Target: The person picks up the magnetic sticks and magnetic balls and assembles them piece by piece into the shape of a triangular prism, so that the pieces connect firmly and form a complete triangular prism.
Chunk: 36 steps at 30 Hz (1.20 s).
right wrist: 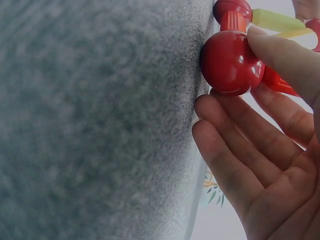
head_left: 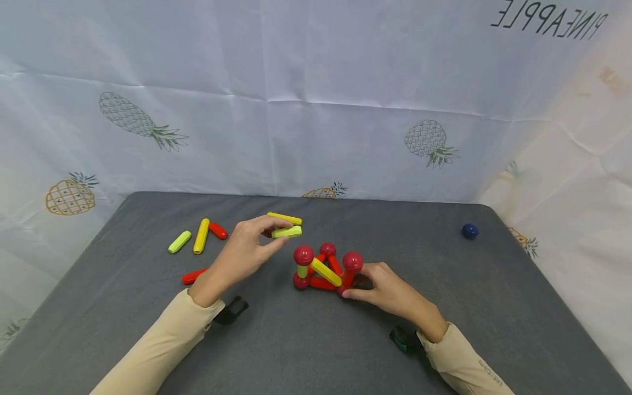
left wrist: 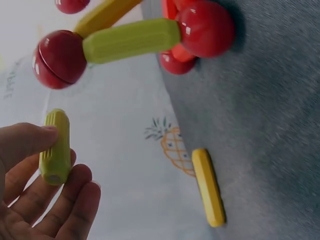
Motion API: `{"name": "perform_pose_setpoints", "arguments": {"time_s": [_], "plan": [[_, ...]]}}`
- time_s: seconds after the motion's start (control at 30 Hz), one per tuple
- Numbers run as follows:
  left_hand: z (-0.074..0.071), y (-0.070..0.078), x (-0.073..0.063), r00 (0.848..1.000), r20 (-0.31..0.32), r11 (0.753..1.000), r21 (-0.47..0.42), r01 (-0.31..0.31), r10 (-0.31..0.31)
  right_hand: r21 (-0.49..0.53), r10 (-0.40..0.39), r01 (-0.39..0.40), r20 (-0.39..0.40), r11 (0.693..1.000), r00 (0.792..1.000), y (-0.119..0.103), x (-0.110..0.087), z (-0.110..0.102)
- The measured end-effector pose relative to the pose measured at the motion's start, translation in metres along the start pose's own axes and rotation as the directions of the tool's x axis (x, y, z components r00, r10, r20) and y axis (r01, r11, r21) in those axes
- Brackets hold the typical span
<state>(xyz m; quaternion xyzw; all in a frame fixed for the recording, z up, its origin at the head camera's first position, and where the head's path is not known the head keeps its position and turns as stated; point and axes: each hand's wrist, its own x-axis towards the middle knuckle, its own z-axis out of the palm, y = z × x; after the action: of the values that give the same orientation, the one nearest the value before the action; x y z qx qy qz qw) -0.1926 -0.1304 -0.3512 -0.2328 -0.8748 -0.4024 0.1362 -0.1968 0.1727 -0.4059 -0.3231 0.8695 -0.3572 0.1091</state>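
My left hand (head_left: pixel 243 246) pinches a short lime-green rod (head_left: pixel 287 232) between thumb and fingers, up and to the left of a small frame of red balls and rods. In the left wrist view the lime rod (left wrist: pixel 56 150) points toward an upper red ball (left wrist: pixel 60 59), with a gap between them. The frame has a red-rod base, two upright rods topped by red balls (head_left: pixel 303 255), and a slanting yellow rod (head_left: pixel 326 272). At its near right corner my right hand (head_left: pixel 390 291) grips a lower red ball (right wrist: pixel 231 62), thumb on one side and fingers on the other.
A yellow rod (head_left: pixel 285 218) lies behind my left hand. Further left are a lime rod (head_left: pixel 179 242), a longer yellow rod (head_left: pixel 201 236) and two red rods (head_left: pixel 218 230). A dark blue ball (head_left: pixel 470 231) rests at the far right of the grey table (head_left: pixel 296 351).
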Motion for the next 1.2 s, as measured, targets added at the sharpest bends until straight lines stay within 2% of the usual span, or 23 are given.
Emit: {"name": "perform_pose_setpoints", "arguments": {"time_s": [0.3,0.67,0.93,1.2], "plan": [[0.008,0.013,0.007,0.999,0.006,0.998,-0.052,-0.037,0.038,0.002,0.001,-0.001,0.002,1.000,1.000,-0.001,0.000,-0.001],[0.020,0.028,0.013,0.991,0.050,0.989,-0.088,-0.117,0.122,0.007,-0.003,0.003,0.001,1.000,1.000,-0.001,0.000,-0.001],[0.031,0.032,0.013,0.987,0.075,0.978,-0.164,-0.131,0.145,0.007,-0.010,0.010,0.004,1.000,1.000,0.000,0.000,-0.002],[0.040,0.034,0.011,0.981,0.132,0.977,-0.177,-0.118,0.142,-0.014,-0.018,0.018,0.004,1.000,1.000,0.000,-0.001,-0.001]]}}
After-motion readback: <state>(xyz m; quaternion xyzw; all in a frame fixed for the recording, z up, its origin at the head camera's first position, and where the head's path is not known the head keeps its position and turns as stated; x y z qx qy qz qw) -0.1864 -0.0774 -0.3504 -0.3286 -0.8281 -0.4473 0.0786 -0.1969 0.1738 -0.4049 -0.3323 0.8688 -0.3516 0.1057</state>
